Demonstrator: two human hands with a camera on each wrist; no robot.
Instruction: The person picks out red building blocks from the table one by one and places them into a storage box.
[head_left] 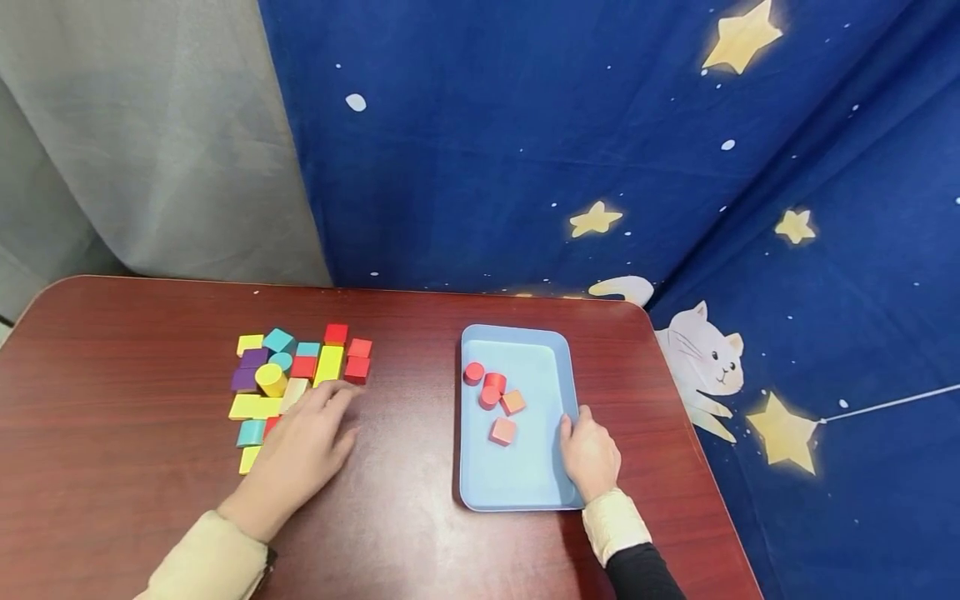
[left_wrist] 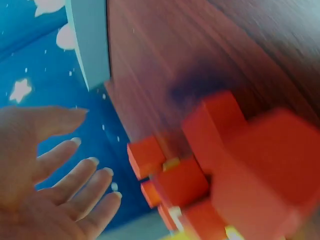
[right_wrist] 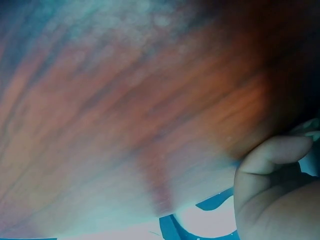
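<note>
Block cluster (head_left: pixel 303 367) left of tray (head_left: pixel 525 475)

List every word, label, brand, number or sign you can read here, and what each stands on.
None: no writing can be read in any view. The blocks and the tray show plain colours; the blue curtain carries only pictures, such as stars and a cat.

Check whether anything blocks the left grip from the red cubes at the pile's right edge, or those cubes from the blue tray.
Nothing visible does: the left grip is close to the red cubes, and only bare table separates them from the blue tray. The tray's raised left rim just needs clearing.
</note>
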